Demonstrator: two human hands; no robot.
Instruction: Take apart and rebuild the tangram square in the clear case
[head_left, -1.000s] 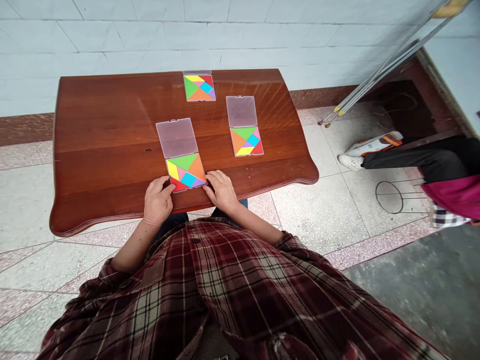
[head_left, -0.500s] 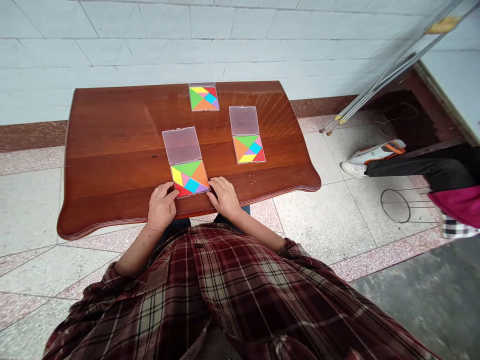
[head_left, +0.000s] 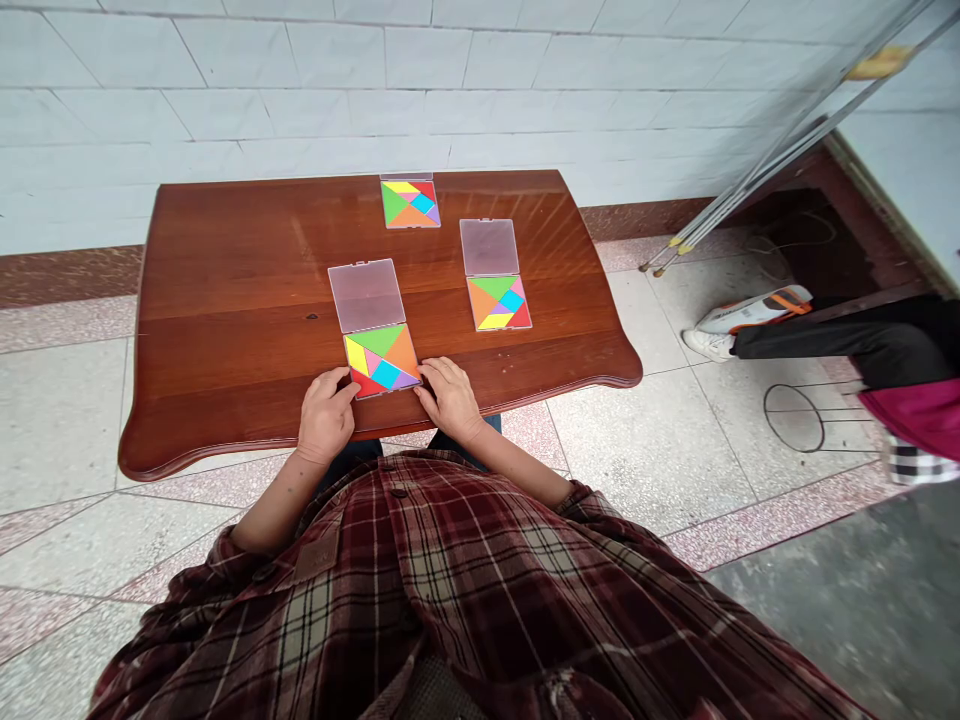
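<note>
Bright, even light, soft and with faint shadows; pale streaky glare across the far right of the worktop [head_left: 517,225]; wide-angle bending toward the frame edges; motion blur along the metal poles [head_left: 780,165] at upper right.

Mahogany-toned wooden tabletop [head_left: 225,330], with three tangram cases. Nearest tangram case [head_left: 382,360]: clear lid [head_left: 364,295] lying open, left hand [head_left: 325,415] and right hand [head_left: 450,400] touching opposite corners. Two more tangram cases [head_left: 499,303] [head_left: 410,203] beyond.

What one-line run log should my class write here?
left hand: on tangram case | right hand: on same case | two other cases beyond
</note>
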